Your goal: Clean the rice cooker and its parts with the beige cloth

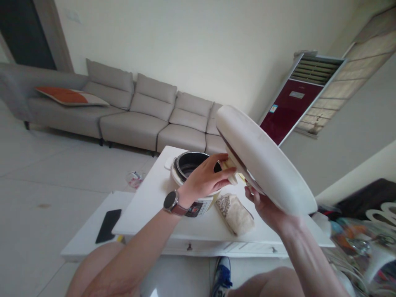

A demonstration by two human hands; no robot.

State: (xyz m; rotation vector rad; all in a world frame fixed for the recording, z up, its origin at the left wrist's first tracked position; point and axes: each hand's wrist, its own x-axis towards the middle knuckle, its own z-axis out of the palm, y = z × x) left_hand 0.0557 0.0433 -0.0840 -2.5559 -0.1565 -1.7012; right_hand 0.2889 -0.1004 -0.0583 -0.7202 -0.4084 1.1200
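The white lid of a rice cooker is tilted up on its edge above the table, its underside turned to the left. My right hand grips it from below by the lower edge. My left hand, with a watch on the wrist, pinches a cream cloth against or close to the lid's underside. Below my left hand stands the rice cooker, uncovered, with a dark inner pot showing. Beside it on the table lies a folded beige cloth with a brown pattern.
Everything stands on a white table with drawers. A black phone-like slab lies on a lower white surface at left. Behind are a grey sofa and a red air conditioner. Clutter fills the right side.
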